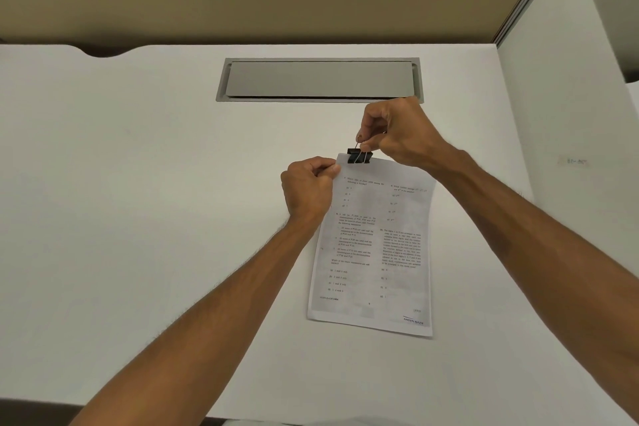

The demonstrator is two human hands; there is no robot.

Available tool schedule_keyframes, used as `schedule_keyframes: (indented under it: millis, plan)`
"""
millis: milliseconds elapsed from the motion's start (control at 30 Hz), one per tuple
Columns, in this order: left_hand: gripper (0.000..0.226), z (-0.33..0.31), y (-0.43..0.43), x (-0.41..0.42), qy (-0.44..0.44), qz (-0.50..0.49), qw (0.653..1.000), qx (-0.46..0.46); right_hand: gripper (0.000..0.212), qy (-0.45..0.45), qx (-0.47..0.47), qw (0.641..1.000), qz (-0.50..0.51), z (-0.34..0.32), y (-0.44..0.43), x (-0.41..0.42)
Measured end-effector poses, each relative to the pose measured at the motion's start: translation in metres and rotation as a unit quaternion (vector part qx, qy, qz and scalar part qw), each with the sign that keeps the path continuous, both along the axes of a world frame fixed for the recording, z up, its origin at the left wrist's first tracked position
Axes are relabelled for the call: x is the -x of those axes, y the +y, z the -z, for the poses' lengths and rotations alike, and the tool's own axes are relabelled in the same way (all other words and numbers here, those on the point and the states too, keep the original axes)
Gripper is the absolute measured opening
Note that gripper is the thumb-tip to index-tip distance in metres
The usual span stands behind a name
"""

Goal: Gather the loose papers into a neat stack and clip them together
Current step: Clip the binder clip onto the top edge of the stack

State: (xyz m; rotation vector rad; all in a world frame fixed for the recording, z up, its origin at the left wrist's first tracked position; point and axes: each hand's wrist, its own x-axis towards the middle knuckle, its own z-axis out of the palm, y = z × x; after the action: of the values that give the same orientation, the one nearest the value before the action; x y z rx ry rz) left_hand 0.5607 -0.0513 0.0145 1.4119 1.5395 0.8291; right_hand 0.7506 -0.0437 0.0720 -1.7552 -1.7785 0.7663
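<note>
From the head view, the main risk I judge is the binder clip [359, 156] snapping off or biting crooked: if my right hand [397, 135] lets the wire handles go before the black jaw sits fully over the top edge, the sheets could fan out beneath it, and I cannot tell from here how many sheets the stack holds or whether every one is caught. A second risk is the paper stack [373, 245] swivelling on the desk [138, 183] if my left hand [307, 187] eases off. My right fingers are pinched closed on the clip's handles, just above the paper's top edge. My left hand is clenched on the top left corner, just beside the clip, thumb against the sheet. The stack stretches from both grips back toward me, lying on the desk.
</note>
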Motion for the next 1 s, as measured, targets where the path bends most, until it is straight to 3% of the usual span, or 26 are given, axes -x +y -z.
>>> schedule_keyframes:
  millis: [133, 367, 800, 1000]
  plan:
    - [0.007, -0.002, 0.001, 0.001, -0.007, -0.006, 1.0, 0.009, 0.039, 0.021, 0.0, 1.0, 0.002, -0.002, 0.001, 0.006]
    - [0.001, -0.003, 0.002, 0.003, -0.036, -0.019, 0.998, 0.039, 0.031, 0.03, 0.008, 1.0, 0.001, -0.001, 0.003, 0.014]
    - [0.01, -0.004, 0.003, 0.008, -0.066, -0.025, 0.994, 0.082, 0.018, -0.004, 0.038, 0.998, -0.042, -0.004, 0.007, 0.017]
    - [0.005, -0.005, 0.003, 0.008, -0.062, -0.022, 0.993, 0.093, 0.046, 0.031, 0.065, 0.997, -0.04, -0.007, -0.001, 0.015]
